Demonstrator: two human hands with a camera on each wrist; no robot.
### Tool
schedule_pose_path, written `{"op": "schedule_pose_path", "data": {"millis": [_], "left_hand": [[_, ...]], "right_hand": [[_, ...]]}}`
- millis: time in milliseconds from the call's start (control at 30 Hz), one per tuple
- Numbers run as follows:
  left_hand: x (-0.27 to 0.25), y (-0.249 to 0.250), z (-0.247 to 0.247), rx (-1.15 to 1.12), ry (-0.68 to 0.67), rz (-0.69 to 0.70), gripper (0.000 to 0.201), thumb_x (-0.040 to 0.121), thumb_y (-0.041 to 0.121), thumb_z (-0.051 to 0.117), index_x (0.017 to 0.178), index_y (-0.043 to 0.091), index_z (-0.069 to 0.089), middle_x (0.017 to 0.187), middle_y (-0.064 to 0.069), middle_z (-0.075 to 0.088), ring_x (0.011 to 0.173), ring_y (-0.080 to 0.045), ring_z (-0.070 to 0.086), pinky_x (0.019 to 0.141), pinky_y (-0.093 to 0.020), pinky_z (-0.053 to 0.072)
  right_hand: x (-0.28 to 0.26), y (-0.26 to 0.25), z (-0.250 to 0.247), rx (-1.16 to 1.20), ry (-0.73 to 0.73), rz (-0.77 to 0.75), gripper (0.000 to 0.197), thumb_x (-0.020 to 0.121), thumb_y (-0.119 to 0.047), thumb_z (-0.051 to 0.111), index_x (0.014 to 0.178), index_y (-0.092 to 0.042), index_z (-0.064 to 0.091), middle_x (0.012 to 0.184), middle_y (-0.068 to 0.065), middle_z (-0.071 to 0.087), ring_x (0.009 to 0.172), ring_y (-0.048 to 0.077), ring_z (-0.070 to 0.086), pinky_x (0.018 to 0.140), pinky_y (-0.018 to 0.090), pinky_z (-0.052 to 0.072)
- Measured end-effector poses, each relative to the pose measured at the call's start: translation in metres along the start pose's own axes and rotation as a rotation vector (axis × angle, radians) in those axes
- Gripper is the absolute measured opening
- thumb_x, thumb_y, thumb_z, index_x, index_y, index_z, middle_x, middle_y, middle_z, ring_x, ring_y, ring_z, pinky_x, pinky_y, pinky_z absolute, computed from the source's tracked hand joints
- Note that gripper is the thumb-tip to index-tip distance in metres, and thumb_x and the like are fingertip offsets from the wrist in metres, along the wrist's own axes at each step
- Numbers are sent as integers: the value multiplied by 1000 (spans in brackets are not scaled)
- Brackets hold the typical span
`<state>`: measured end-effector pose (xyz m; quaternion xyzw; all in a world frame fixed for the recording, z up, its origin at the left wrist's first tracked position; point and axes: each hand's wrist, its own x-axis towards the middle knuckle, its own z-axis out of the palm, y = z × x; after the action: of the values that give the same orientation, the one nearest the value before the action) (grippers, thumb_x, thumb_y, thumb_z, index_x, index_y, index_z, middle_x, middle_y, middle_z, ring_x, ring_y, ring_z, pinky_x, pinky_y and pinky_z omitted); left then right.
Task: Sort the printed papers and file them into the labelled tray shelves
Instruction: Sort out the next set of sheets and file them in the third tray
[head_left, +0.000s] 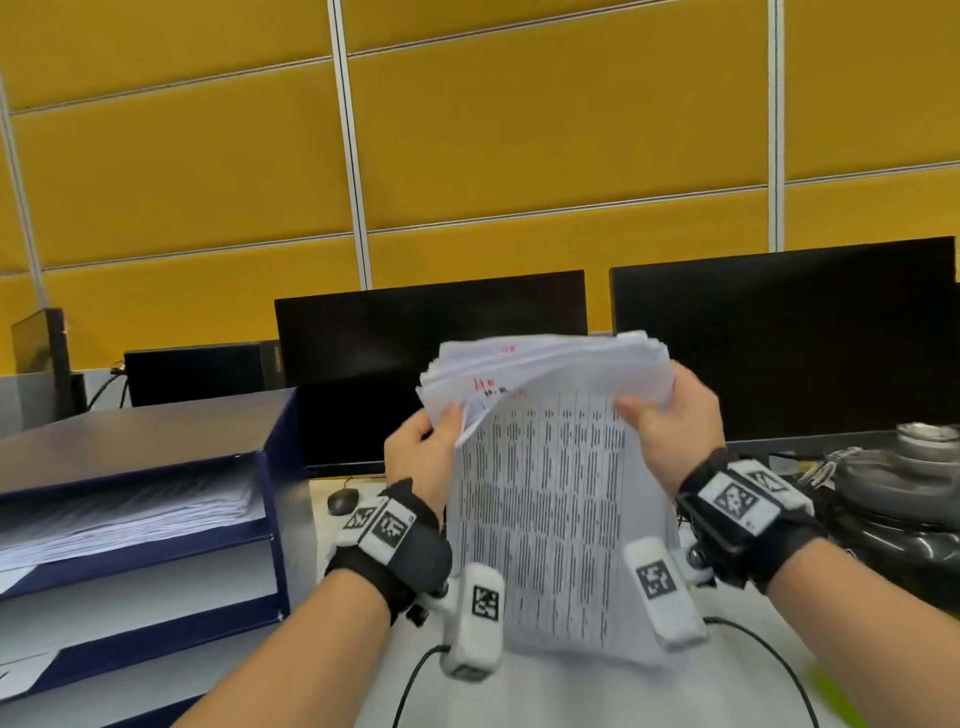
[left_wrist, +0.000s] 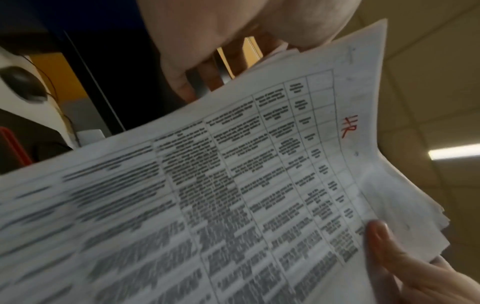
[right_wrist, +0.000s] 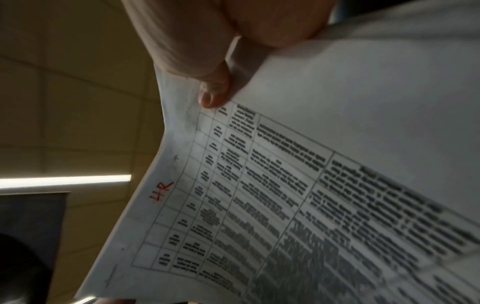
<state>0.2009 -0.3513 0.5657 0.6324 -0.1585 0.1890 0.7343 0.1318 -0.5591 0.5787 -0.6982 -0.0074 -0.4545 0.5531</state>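
Desk (head_left: 571, 691) | both raised | left hand (head_left: 421, 452), right hand (head_left: 670, 415) pinching paper stack (head_left: 550, 499) corners

The top sheet (left_wrist: 233, 195) has "HR" written by hand in red near its upper edge. Its printed table is too blurred to read.

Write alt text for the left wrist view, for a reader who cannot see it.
A stack of printed papers fills the view, its top sheet a blurred text table with "HR" handwritten in red by the edge. The left hand pinches one corner with its thumb and the right hand holds the far edge.
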Motion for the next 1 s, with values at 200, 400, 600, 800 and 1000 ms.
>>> {"op": "schedule_pose_path", "data": {"millis": [200, 400, 600, 800, 1000], "left_hand": [[-22, 9, 3, 27, 72, 22, 17, 89, 34, 62, 77, 24, 69, 82, -4, 71, 76, -23, 68, 71, -38, 57], [-52, 22, -7, 7, 13, -148, 23, 88, 29, 63, 68, 20, 69, 77, -6, 72, 76, -25, 68, 74, -39, 55], [-44, 37, -19, -74, 76, -383, 12, 79, 24, 68, 80, 12, 67, 93, -16, 71, 85, -35, 67, 85, -50, 54], [-39, 41, -28, -239, 31, -478, 19, 85, 20, 56, 98, 7, 62, 82, -12, 69, 69, -28, 62, 61, -34, 48], [-35, 36, -29, -254, 22, -474, 20, 88, 22, 55, 104, 10, 60, 88, -10, 68, 80, -26, 61, 74, -40, 50]], "right_hand": [[-8, -16, 1, 27, -25, -55, 39, 85, -2, 62, 120, -16, 53, 108, -1, 59, 99, 14, 57, 83, 28, 46], [-32, 2, -5, -49, -86, 52, 39, 87, -10, 62, 123, -16, 48, 109, -2, 54, 103, 16, 53, 83, 32, 46], [-33, 3, -7, -74, -117, 29, 37, 86, -14, 65, 118, -15, 47, 103, -2, 54, 95, 14, 54, 69, 21, 44], [-28, 7, -5, -54, -157, 56, 30, 86, -18, 65, 113, -19, 51, 102, -2, 60, 94, 14, 58, 69, 23, 47], [-22, 12, -4, -76, -143, 41, 26, 88, -17, 63, 113, -15, 54, 100, -1, 60, 93, 14, 58, 67, 20, 45]]}}
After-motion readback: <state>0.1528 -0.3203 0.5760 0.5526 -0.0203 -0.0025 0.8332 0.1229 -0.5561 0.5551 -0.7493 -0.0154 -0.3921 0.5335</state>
